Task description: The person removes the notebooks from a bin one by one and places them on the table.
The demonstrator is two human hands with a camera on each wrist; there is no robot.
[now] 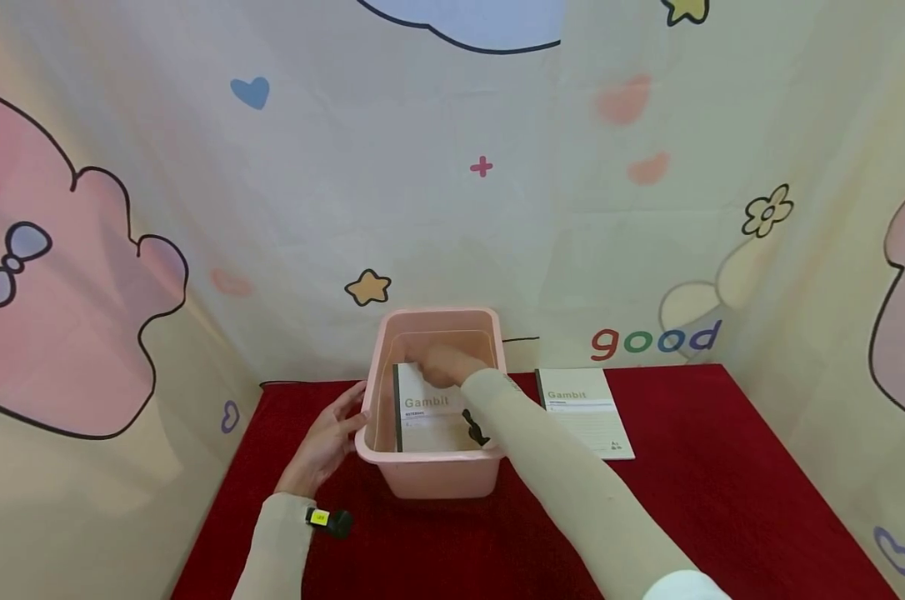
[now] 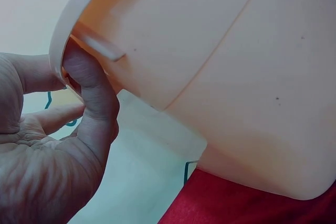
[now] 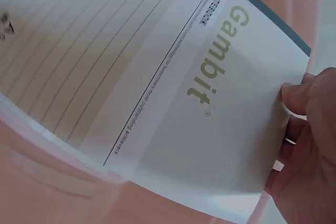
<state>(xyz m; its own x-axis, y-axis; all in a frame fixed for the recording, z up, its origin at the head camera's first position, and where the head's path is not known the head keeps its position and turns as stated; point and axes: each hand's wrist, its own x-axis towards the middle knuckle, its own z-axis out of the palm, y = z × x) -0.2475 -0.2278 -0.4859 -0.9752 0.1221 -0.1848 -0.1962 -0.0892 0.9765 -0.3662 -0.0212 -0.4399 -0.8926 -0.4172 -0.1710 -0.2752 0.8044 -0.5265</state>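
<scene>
A pink plastic tub [image 1: 441, 479] stands on the red cloth. My left hand [image 1: 328, 437] grips its left rim, thumb and fingers curled about the edge in the left wrist view, where the tub wall [image 2: 226, 77] fills much of the frame. Inside the tub is a white Gambit notebook [image 1: 426, 421] with a dark spine. My right hand [image 1: 447, 365] reaches into the tub and pinches the notebook's top edge, the thumb lying on the cover [image 3: 231, 129] in the right wrist view. The right forearm hides part of the notebook and the tub's right rim.
A second Gambit notebook [image 1: 583, 417] lies flat on the red cloth [image 1: 692, 467], right of the tub. Behind stands a pale patterned curtain [image 1: 460, 225], close to the tub's back. Small cameras are strapped to both wrists.
</scene>
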